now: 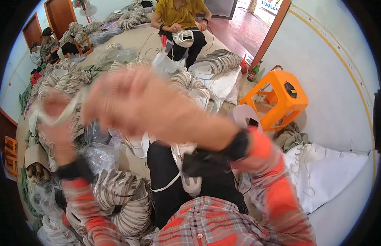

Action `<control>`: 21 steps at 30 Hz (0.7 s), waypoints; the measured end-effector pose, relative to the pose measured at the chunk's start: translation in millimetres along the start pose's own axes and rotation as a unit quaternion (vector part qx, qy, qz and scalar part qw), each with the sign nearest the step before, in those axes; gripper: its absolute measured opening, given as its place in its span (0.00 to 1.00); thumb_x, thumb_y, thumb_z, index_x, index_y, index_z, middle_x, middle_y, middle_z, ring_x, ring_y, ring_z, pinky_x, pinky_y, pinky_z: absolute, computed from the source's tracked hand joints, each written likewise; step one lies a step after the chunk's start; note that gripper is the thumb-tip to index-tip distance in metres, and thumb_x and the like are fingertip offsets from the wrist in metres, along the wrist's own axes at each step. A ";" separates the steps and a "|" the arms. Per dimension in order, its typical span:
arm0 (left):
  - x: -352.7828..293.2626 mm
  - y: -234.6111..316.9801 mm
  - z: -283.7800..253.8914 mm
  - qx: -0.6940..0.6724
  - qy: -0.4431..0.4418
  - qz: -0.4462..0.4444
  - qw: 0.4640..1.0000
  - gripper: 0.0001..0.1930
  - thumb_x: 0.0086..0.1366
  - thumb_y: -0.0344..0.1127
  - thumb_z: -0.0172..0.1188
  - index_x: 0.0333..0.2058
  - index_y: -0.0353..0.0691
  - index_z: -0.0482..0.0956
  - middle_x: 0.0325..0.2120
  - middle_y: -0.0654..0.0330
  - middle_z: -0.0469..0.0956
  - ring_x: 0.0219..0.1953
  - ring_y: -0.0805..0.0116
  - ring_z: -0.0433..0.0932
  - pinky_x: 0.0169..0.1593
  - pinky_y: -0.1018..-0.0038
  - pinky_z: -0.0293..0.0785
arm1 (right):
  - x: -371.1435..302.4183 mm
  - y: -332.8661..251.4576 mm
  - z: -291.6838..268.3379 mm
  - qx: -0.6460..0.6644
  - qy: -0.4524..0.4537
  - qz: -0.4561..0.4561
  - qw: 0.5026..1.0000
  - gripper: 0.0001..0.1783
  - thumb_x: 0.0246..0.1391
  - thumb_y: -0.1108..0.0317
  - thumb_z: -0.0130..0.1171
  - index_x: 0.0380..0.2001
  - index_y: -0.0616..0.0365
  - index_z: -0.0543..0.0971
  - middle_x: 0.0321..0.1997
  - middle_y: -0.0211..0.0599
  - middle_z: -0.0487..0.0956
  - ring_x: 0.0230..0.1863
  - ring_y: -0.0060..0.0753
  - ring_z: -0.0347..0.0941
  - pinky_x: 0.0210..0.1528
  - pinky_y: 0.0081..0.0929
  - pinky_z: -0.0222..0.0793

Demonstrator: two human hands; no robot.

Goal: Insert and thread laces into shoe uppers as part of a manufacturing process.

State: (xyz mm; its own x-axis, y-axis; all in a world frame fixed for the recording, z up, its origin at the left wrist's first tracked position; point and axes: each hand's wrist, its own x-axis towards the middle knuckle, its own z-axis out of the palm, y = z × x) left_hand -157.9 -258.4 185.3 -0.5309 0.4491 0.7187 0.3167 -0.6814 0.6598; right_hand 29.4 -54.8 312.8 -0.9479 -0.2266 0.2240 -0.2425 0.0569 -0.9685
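Both my hands are raised at the left, in front of the piles, and smeared by motion. A pale white strap (64, 117) curves across my left hand (55, 108), which appears closed on it. My right hand (120, 100) is beside it, closer to the middle; its fingers are too blurred to read. Between my black-trousered knees rests a white and beige shoe upper (191, 185). A thin white lace (168, 185) loops from it over my thigh. Black cuffs cover both my wrists.
Stacked beige shoe uppers (120, 201) lie at my left, beside clear plastic bags (101, 158). An orange stool (276, 98) stands at the right near a green bottle (254, 70). White sheeting (326, 174) lies by the wall. A co-worker (182, 24) sits opposite, handling a shoe upper.
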 end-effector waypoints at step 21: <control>-112.9 -160.7 154.8 0.294 -0.243 -0.430 0.818 0.16 0.55 0.46 0.58 0.32 0.37 0.77 0.19 0.61 0.72 0.26 0.73 0.68 0.35 0.75 0.63 | -243.5 140.5 -125.7 -0.275 0.290 0.228 0.888 0.12 0.47 0.76 0.53 0.38 0.60 0.77 0.38 0.38 0.76 0.38 0.33 0.73 0.41 0.30 0.70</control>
State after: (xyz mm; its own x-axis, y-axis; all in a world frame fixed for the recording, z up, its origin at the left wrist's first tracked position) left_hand -27.2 -110.1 32.1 -0.4264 0.8903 -0.1598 0.3893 0.3400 0.8561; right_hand 200.1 130.6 135.9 -0.8818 0.4716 -0.0055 0.2809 0.5158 -0.8094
